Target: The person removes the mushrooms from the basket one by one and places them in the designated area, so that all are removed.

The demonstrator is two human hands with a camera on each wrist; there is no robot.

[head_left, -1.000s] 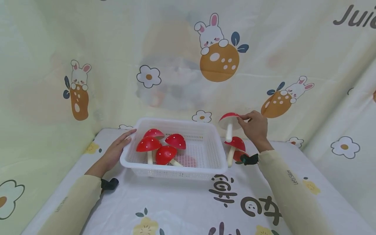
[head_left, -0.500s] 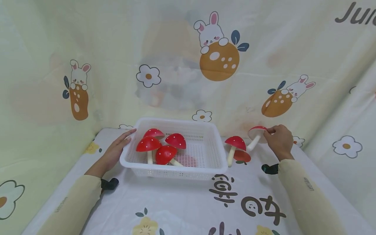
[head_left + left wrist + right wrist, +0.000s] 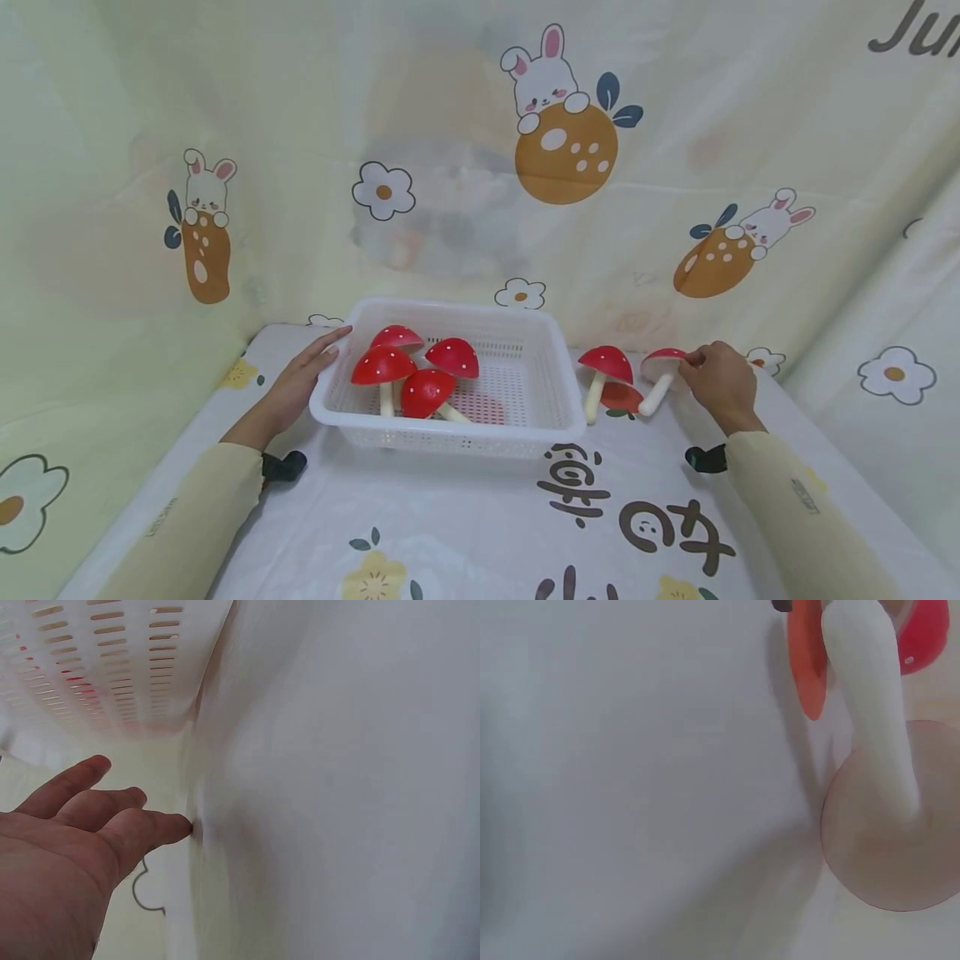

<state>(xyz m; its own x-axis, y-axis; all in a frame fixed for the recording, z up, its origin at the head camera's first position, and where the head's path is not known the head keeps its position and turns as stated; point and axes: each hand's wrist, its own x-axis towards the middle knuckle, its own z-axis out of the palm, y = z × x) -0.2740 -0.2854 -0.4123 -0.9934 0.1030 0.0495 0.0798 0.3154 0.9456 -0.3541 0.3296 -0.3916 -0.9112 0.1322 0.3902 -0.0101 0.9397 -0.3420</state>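
At the right of the head view, my right hand (image 3: 722, 385) pinches the red cap rim of a toy mushroom (image 3: 657, 398). The mushroom leans, its pale stem foot at the table. In the right wrist view the stem (image 3: 874, 705) and pale cap underside (image 3: 892, 862) show, but the hand does not. A second toy mushroom (image 3: 606, 364) stands tilted between it and the white plastic basket (image 3: 465, 427). My left hand (image 3: 288, 390) rests its fairly straight fingers against the basket's left rim. Several red-capped mushrooms (image 3: 382, 365) with white dots lie in the basket's left half.
A white patterned cloth (image 3: 450, 517) covers the table. Printed curtain cloth (image 3: 450, 125) hangs close behind the basket and along both sides. A flat orange fruit print (image 3: 624, 395) lies beside the second mushroom.
My right hand has carried the mushroom from beside the basket's upper right corner to the right and down to the table. The left hand and the basket have stayed put.
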